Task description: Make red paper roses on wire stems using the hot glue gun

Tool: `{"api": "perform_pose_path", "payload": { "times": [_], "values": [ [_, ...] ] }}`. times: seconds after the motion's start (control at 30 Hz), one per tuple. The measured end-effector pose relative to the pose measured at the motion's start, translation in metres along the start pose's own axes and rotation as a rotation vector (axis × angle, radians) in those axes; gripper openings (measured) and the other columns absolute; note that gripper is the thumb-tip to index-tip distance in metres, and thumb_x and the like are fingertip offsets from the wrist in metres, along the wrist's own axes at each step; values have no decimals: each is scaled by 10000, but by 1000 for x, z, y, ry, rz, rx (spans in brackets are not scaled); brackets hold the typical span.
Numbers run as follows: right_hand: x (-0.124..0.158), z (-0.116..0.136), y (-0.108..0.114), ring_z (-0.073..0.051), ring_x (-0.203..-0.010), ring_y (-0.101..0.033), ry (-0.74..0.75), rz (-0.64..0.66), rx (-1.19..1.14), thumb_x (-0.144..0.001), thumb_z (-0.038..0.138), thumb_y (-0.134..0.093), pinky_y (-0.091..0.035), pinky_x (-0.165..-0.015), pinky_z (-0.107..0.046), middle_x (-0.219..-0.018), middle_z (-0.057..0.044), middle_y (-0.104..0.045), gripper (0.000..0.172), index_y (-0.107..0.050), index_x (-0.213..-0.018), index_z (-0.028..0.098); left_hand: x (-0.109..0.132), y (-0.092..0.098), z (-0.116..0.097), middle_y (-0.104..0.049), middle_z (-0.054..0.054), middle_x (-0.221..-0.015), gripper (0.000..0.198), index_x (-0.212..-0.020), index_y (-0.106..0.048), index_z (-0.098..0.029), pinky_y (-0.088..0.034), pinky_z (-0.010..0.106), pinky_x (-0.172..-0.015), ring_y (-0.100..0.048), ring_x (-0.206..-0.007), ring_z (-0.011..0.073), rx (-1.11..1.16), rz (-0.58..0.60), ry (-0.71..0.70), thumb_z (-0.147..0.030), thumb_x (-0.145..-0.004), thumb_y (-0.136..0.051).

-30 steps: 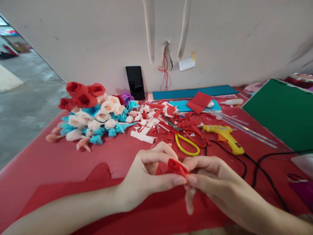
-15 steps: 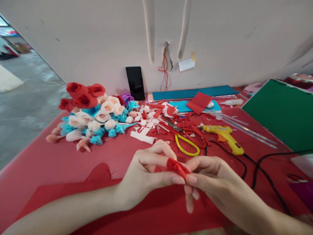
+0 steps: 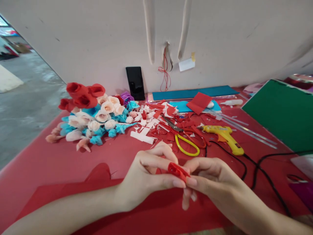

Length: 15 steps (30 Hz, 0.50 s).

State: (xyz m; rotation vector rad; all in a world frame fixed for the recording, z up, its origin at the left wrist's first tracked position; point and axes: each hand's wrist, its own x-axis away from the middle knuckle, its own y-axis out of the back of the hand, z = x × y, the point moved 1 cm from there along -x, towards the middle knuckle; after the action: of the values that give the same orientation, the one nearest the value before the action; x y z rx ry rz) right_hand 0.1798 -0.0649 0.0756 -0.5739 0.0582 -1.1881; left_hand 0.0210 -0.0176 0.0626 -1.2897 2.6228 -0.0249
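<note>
Between my two hands is a small rolled piece of red crepe paper (image 3: 178, 171), its coiled end facing left. My left hand (image 3: 149, 174) pinches the roll between thumb and forefinger. From the other side, the thumb and fingers of my right hand (image 3: 210, 176) are closed on its right end. Part of the paper is covered by my fingers. Beneath my hands lies a large red sheet (image 3: 95, 209). Just beyond them, scissors (image 3: 187, 145) with yellow and red handles rest beside a yellow glue gun (image 3: 223, 133).
Paper flowers (image 3: 101, 114) in red, white, blue and pink are heaped at the left. Red and white scraps (image 3: 156, 116) litter the middle. A black phone (image 3: 135, 83) leans on the wall. A green board (image 3: 281, 114) stands at right, near the black cord (image 3: 266, 176).
The red roll has turned and tipped slightly between my fingers, and the lower fingers of my right hand have curled in a little. Everything else on the table stays put.
</note>
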Motion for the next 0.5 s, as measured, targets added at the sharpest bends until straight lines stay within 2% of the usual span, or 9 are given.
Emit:
{"api": "perform_pose_path", "payload": {
  "times": [0.27, 0.5],
  "values": [
    [2, 0, -4, -68, -663, -599, 164, -67, 139, -787, 170, -619, -472, -622, -141, -720, 21, -658, 91, -659, -840, 233, 0, -1, 3, -519, 11, -735, 124, -769, -735, -314, -414, 281, -664, -485, -727, 138, 79, -35, 23, -267, -654, -733],
    [11, -1, -1, -116, -685, -594, 464, -82, 605, -741, 74, -624, -486, -666, -201, -780, 28, -644, 314, -640, -941, 315, 4, -4, 3, -490, 5, -711, 154, -799, -730, -321, -373, 276, -652, -455, -716, 135, 82, -39, -12, -268, -654, -734]
  ]
}}
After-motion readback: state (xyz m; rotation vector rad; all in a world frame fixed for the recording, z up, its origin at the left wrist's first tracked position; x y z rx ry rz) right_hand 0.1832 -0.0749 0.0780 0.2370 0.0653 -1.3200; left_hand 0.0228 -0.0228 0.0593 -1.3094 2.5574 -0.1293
